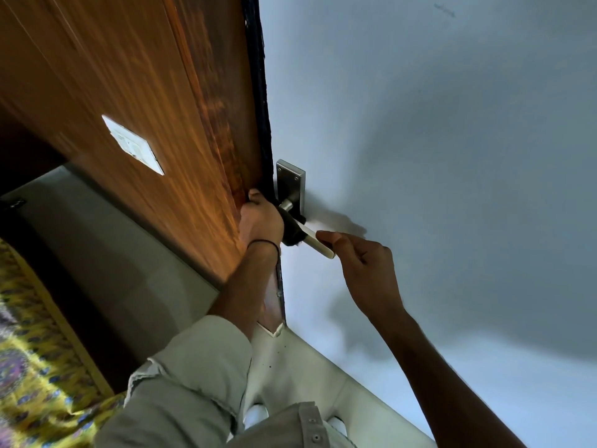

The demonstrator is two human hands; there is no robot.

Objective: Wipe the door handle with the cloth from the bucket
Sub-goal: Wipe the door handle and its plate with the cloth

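Here, left hand (260, 221) grips cloth (292, 236) round door handle (318, 244).

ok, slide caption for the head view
Left hand grips the dark cloth round the door handle while the right hand holds its tip.

The left grip (260, 218) clamps a dark cloth (290, 237) round the silver lever door handle (318, 244); the right grip (365, 263) pinches its tip.

Wood-grain panelling (129, 76) rose on the left, a white switch plate (132, 145) set in it — a dark strip (258, 76) ran down its edge. A pale blue-grey surface (452, 124) filled the right, soft shadows across it. Below lay pale floor tiles (310, 370) and yellow patterned fabric (38, 367)
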